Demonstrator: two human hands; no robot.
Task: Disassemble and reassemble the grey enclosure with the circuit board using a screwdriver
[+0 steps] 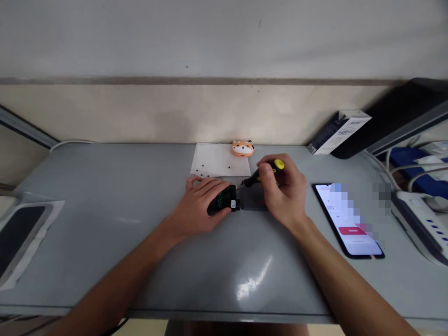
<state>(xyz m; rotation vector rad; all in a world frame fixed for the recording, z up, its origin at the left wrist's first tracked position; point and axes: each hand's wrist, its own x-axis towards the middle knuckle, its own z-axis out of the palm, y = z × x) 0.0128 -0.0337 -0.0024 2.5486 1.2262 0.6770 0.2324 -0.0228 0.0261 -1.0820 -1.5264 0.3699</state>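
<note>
My left hand (200, 205) is closed over a small black device with a green circuit board (221, 199), steadying it on the desk. A white sticker shows near its right end; most of the rest is under my fingers. My right hand (285, 191) grips a black and yellow screwdriver (255, 178), tilted with its tip down at the device's right end. Between the device and my right hand lies a flat dark piece (254, 198), partly hidden. Just beyond my left hand, several tiny dark screws rest on white paper (217, 156).
An orange dog-faced case (242, 148) sits on the paper's back right corner. To the right lie a lit phone (350, 224) and a white power strip (422, 224). A box (339, 132) leans at the back right. Another dark phone-like slab (21, 233) is far left.
</note>
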